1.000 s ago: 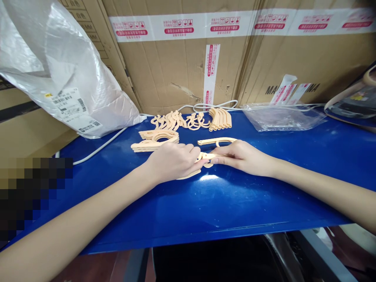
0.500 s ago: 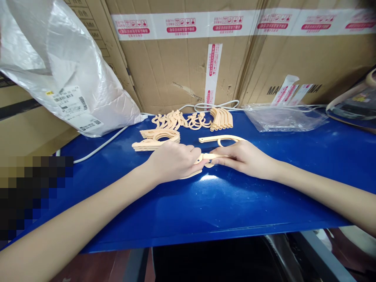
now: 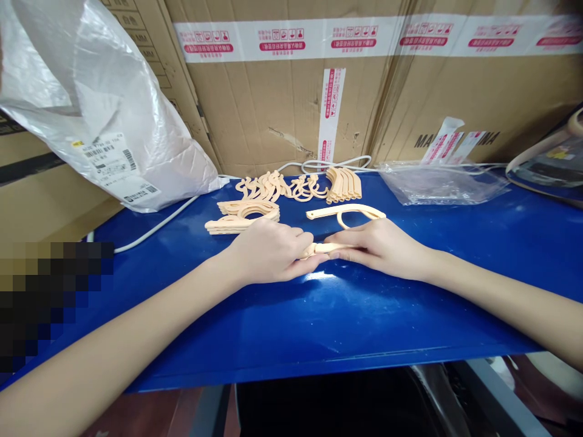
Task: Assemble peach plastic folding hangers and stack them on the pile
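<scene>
We hold a peach plastic piece (image 3: 324,247) low over the middle of the blue worktop (image 3: 319,328), one end in each hand. Our left grip (image 3: 268,250) is curled closed over its left end and hides most of it. Our right grip (image 3: 382,246) pinches the right end with its fingers drawn together, the hand resting on the worktop.

Just beyond the right grip lies a loose hook (image 3: 346,212) of the same plastic, flat and apart from the hand. Just beyond the left grip sits a flat stack (image 3: 240,217) of like parts. Farther back is a tangled pile (image 3: 277,187), and right of it a row (image 3: 345,184) of curved parts packed side by side.

A white cable (image 3: 155,228) runs along the far left of the worktop, under a white bag (image 3: 91,109). A clear bag (image 3: 439,182) lies at the far right. Taped boxes (image 3: 282,103) stand along the back.
</scene>
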Demonstrator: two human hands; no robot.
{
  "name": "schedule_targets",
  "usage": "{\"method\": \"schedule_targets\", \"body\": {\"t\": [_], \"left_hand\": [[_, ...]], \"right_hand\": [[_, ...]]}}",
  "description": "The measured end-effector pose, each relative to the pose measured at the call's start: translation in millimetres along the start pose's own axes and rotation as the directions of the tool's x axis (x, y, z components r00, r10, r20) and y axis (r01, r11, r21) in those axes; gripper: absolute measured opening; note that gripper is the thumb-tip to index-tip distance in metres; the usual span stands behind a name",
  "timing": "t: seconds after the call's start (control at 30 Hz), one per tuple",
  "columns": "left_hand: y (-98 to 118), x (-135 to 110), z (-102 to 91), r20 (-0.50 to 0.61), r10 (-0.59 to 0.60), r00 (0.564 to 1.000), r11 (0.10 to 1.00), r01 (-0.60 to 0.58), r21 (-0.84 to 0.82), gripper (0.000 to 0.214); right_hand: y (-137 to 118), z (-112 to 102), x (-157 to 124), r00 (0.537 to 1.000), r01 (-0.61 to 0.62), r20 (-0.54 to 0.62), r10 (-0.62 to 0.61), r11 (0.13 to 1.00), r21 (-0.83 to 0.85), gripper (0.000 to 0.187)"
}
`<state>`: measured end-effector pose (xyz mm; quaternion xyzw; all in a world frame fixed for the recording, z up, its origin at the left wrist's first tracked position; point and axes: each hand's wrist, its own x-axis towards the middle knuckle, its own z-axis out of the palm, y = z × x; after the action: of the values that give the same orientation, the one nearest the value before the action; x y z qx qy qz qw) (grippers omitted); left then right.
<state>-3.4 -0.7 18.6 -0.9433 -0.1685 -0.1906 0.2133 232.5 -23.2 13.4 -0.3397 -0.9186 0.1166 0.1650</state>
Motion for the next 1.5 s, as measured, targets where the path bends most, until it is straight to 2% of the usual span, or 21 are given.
{"method": "schedule_targets", "body": {"t": [0.17, 0.4, 0.53, 0.63, 0.77, 0.83, 0.93, 1.13, 1.33, 1.5], "left_hand": [[0.6, 0.1, -3.3, 0.029, -0.033, 0.999, 0.998, 0.034, -0.051, 0.042], [7.5, 1.3, -3.4, 0.198, -0.118, 0.973, 0.959, 0.163, -0.23, 0.034], [7.9, 2.0, -3.6, 0.222, -0.173, 0.96, 0.929, 0.234, -0.286, 0.035], [6.6, 2.1, -3.5, 0.177, -0.197, 0.964, 0.934, 0.24, -0.264, 0.035], [4.6, 2.0, -1.5, 0.108, -0.199, 0.974, 0.953, 0.218, -0.209, 0.038], [4.0, 1.8, -0.4, 0.11, -0.202, 0.973, 0.954, 0.221, -0.201, 0.038], [4.0, 1.1, -0.1, 0.116, -0.198, 0.973, 0.956, 0.218, -0.195, 0.036], [8.1, 1.5, -3.1, 0.115, -0.185, 0.976, 0.944, 0.209, -0.257, 0.036], [12.1, 2.2, -7.2, 0.104, -0.103, 0.989, 0.957, 0.127, -0.262, 0.031], [8.0, 2.3, -8.4, 0.124, -0.084, 0.989, 0.966, 0.111, -0.232, 0.003]], "right_hand": [[0.8, 0.9, -0.9, 1.0, 0.022, -0.015, -0.022, 0.999, -0.045, 0.034], [-2.6, 0.4, -1.2, 0.999, 0.038, -0.031, -0.04, 0.997, -0.065, 0.032], [-5.4, -2.2, -2.5, 0.98, 0.097, -0.163, -0.117, 0.987, -0.125, 0.025], [-7.0, -8.3, -1.9, 0.943, 0.134, -0.284, -0.176, 0.978, -0.162, 0.022], [-1.9, -20.9, -0.2, 0.879, 0.04, -0.455, -0.145, 0.972, -0.232, 0.022], [5.3, -26.3, 0.2, 0.864, -0.024, -0.491, -0.111, 0.965, -0.26, 0.024], [18.1, -29.9, 1.0, 0.888, -0.055, -0.455, -0.063, 0.968, -0.243, 0.03], [28.3, -26.0, 4.3, 0.96, 0.003, -0.275, -0.054, 0.984, -0.181, 0.036], [26.7, -23.6, 3.9, 0.969, -0.027, -0.246, -0.019, 0.982, -0.185, 0.041], [30.1, -23.0, 3.3, 0.975, -0.063, -0.219, 0.019, 0.978, -0.199, 0.036]]}}
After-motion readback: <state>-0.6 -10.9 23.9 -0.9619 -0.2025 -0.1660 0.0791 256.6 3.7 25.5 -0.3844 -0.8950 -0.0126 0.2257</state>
